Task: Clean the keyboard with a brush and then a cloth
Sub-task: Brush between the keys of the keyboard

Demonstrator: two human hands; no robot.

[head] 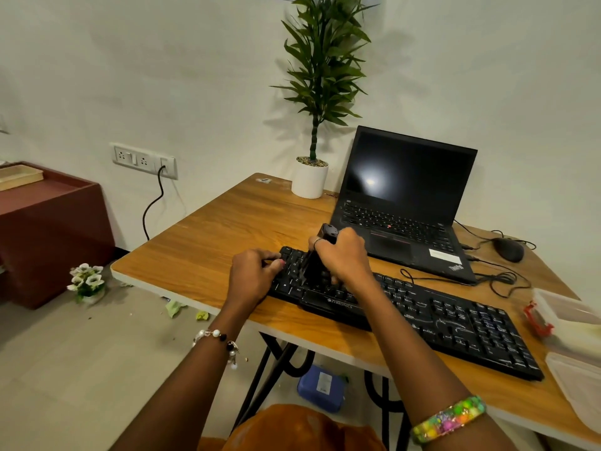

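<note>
A person seated at a wooden table (208, 242) works over a black keyboard (422, 317) that lies slantwise across the tabletop, its left end near the table's front-left edge and its right end toward the plastic boxes (572, 323) at the far right. The right hand (344, 255) is wrapped around a black brush (317, 258), fingers curled about its handle, with the brush standing nearly upright and its lower end down on the keys at the keyboard's left part; the bristles themselves are too dark to make out. The left hand (252, 271) rests on the keyboard's left end, fingers bent over the edge keys and grasping nothing, seemingly steadying the board. A beaded bracelet (216, 340) circles the left wrist and a bright multicoloured bangle (450, 418) the right. Just behind the keyboard sits an open laptop (406, 203) with a dark screen, and beside it to the right a black mouse (509, 249) with its cable trailing across the wood. A potted plant (310, 177) stands at the table's back edge against the white wall. On the floor to the left lie small scraps and a little pot of white flowers (86, 283). No cloth can be made out.
</note>
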